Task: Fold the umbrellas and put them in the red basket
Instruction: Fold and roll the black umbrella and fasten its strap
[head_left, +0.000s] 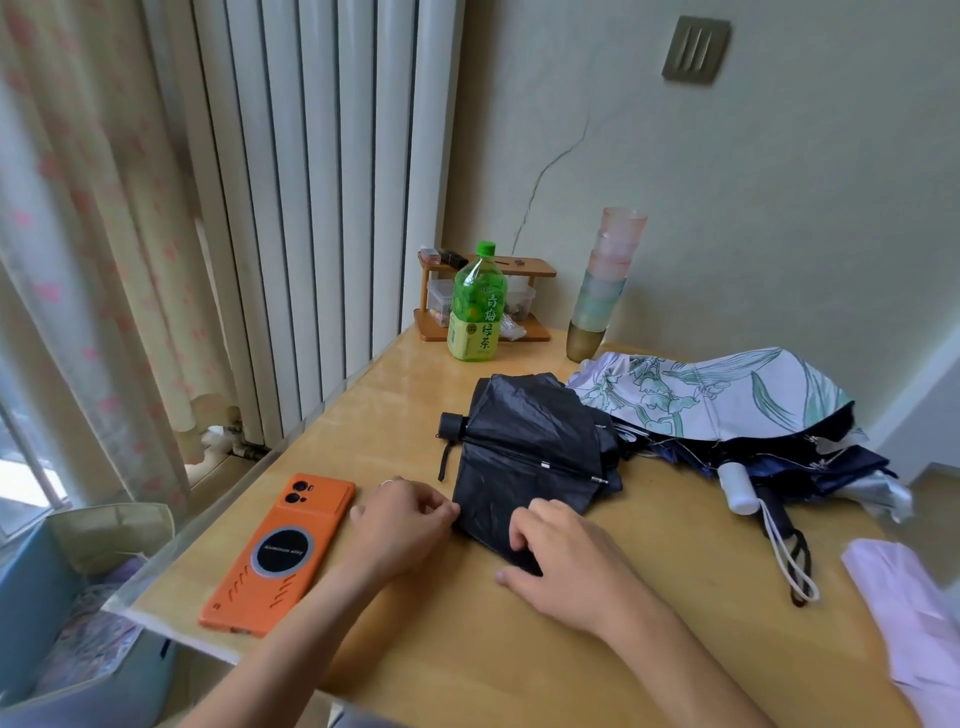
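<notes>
As it's laid out, the black fabric umbrella (524, 457) is pinched at the edge by the left hand (402, 525). It's gripped by the right hand (566, 566) too.

Hands: two, your left hand (401, 526) and right hand (563, 569).
Umbrellas: three; black umbrella (530, 452) at your hands, floral umbrella (717, 395) and navy umbrella (841, 463) beyond your right hand.
Phone (283, 553): one, beside your left hand.
Bottle (477, 306): one.
Cup stack (605, 283): one.
</notes>
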